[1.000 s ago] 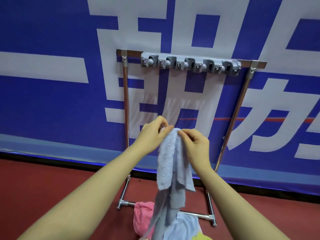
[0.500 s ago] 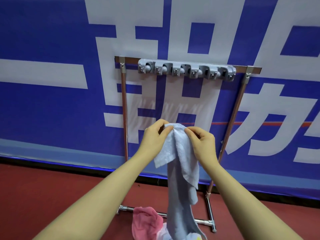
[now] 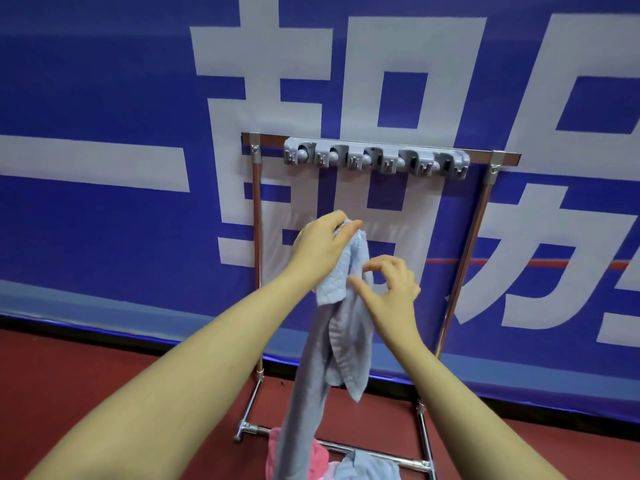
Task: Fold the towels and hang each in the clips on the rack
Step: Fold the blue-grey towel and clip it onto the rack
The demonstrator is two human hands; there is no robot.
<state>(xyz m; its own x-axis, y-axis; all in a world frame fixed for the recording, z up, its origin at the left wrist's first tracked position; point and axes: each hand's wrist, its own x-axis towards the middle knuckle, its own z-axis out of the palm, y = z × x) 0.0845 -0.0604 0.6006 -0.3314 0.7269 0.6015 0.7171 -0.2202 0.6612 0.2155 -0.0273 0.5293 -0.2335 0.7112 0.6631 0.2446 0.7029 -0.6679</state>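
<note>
Behind the scene hangs a blue banner (image 3: 104, 237) printed with large white characters, meeting a red floor (image 3: 69, 375) along its lower edge. Rack (image 3: 257, 237): a chrome frame of two uprights, a top bar and floor-level feet, standing directly in front of the banner. Clip strip (image 3: 375, 161): a grey plastic row of clips mounted along the rack's top bar; none of the clips holds anything. Light blue towel (image 3: 341, 327): held up in front of the rack, below the clip strip and between the two uprights, its top corner gathered and its length hanging down in loose folds to the base of the rack. Left hand (image 3: 320, 251): grips the bunched top of the light blue towel, fingers and thumb curled round it, just below the clip strip. Right hand (image 3: 389, 289): lower and to the right of the left hand, fingers loosely curved and spread, thumb tip touching or just beside the towel's edge; it clasps nothing. Pink towel (image 3: 320, 459) and a second blue towel (image 3: 367, 467): lying heaped on the floor at the rack's base bar, partly hidden behind the hanging cloth.
</note>
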